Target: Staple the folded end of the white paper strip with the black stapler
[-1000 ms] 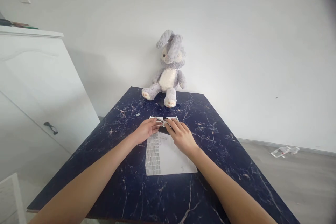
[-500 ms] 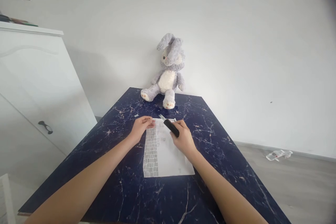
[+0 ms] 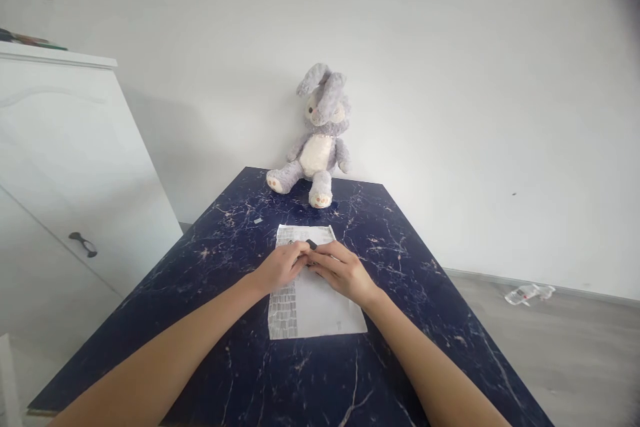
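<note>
A white sheet of paper (image 3: pixel 320 303) with grey print along its left side lies flat on the dark blue marble table (image 3: pixel 240 360). My left hand (image 3: pixel 281 265) and my right hand (image 3: pixel 339 271) meet over the sheet's middle, fingers curled together. Between them shows the tip of a small black tool (image 3: pixel 311 244), a stapler by the look of the earlier frames. Both hands close on it. Most of the tool is hidden under my fingers.
A grey and white plush rabbit (image 3: pixel 316 140) sits at the table's far edge against the white wall. A tiny pale scrap (image 3: pixel 258 220) lies left of the sheet. A white cabinet (image 3: pixel 60 167) stands at left. A crushed plastic bottle (image 3: pixel 530 293) lies on the floor at right.
My hands parted at the sheet's far edge, the right one lifting the black tool, then came back together nearer me over the sheet's middle. The far edge of the sheet now lies uncovered.
</note>
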A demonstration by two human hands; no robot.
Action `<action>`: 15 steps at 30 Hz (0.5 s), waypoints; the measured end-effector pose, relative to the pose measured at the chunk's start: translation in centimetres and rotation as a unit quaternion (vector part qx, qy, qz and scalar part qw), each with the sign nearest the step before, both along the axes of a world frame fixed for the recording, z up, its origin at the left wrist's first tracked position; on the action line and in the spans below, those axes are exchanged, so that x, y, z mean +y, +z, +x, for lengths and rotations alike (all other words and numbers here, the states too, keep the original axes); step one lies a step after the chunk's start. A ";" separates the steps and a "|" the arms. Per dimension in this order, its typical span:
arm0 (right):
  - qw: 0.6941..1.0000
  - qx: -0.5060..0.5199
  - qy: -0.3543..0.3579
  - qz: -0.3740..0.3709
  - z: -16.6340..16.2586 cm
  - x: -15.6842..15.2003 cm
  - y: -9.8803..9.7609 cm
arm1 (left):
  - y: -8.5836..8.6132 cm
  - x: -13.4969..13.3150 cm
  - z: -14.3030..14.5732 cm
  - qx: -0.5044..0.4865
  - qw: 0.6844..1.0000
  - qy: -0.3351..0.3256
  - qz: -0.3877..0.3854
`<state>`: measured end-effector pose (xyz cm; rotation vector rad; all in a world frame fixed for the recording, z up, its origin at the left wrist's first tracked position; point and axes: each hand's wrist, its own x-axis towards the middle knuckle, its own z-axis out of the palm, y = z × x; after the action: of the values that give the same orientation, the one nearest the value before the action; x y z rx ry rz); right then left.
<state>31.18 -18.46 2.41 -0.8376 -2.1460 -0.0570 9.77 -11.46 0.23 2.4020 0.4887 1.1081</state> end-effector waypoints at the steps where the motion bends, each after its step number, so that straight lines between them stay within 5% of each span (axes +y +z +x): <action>1: 1.000 -0.003 0.011 0.014 -0.1 0.1 -0.2 | -0.1 -0.1 0.1 -0.002 1.000 -0.004 0.019; 5: 0.999 0.019 -0.034 0.033 0.7 1.3 -0.8 | 0.1 0.1 -0.1 -0.002 0.997 0.028 0.073; 8: 0.980 0.068 -0.185 -0.014 4.4 2.6 -1.0 | 0.7 1.5 -1.3 -0.004 0.974 0.218 0.065; 12: 0.881 0.068 -0.447 -0.141 11.4 3.9 -2.3 | 0.5 5.4 -4.2 0.081 0.896 0.435 0.049; 15: 0.836 0.066 -0.516 -0.175 14.7 4.3 -3.8 | -0.7 8.0 -5.9 0.168 0.849 0.500 0.019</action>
<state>45.92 -14.13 -1.37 -2.0671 -1.3565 -0.1525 3.84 -3.49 -0.48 2.3549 2.0077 1.0128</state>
